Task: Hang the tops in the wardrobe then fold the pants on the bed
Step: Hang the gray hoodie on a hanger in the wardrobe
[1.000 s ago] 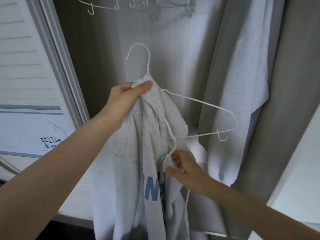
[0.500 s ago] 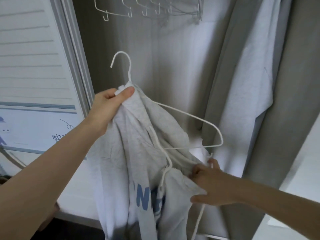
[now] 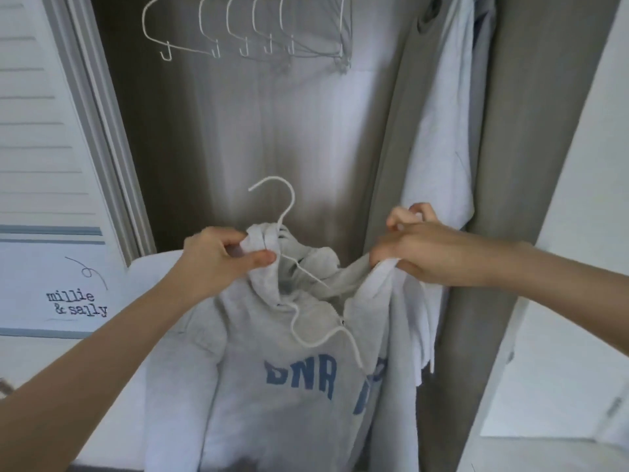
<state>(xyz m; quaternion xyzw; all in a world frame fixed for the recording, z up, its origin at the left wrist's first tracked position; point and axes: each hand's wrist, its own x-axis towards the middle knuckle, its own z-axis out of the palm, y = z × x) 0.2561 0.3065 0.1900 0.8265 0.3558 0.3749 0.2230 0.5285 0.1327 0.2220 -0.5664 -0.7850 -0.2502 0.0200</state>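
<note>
Both hands are pinching the grey hoodie (image 3: 289, 386): left hand (image 3: 218, 260) at nine o'clock beside the hanger (image 3: 286, 212), right hand (image 3: 418, 250) at three. If tugged unevenly, the hanger could be slipped out.

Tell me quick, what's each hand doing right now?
Left hand: closed, pinching the grey hoodie at the neck of the white hanger.
Right hand: closed, gripping the hoodie's other shoulder.

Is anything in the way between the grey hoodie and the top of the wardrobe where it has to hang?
Nothing visible: bare space lies between the grey hoodie on its white wire hanger and the empty white hangers above.
</note>
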